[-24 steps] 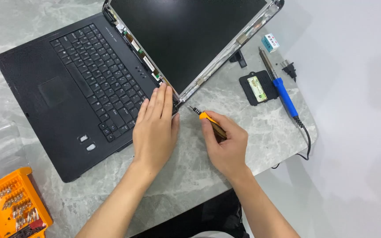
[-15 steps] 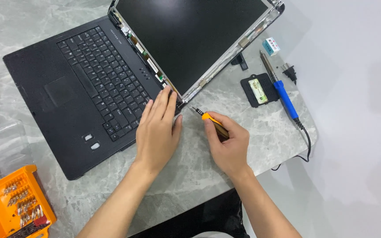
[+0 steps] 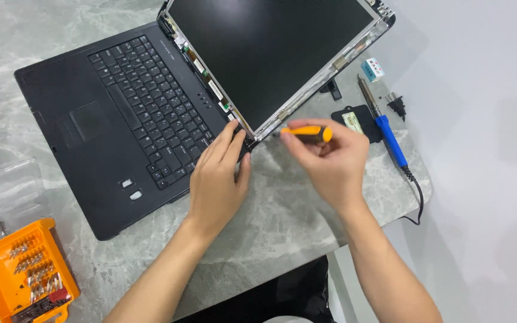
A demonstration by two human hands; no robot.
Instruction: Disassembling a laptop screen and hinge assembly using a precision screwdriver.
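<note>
Screwdriver: orange handle gripped by right hand just beside laptop hinge corner; tip blurred, contact unclear.
Left hand: fingers flat, released, covering same corner.
Bit case: cut off at frame edge.

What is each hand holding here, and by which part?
The right hand grips an orange-handled screwdriver by its handle. The left hand holds nothing; its fingers rest on the laptop at the hinge corner.

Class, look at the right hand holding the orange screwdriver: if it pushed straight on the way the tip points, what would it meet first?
The right hand aims the orange screwdriver leftward. Its tip would probably first meet the laptop's hinge corner, where the left hand's fingertips rest; depth is unclear.
</note>
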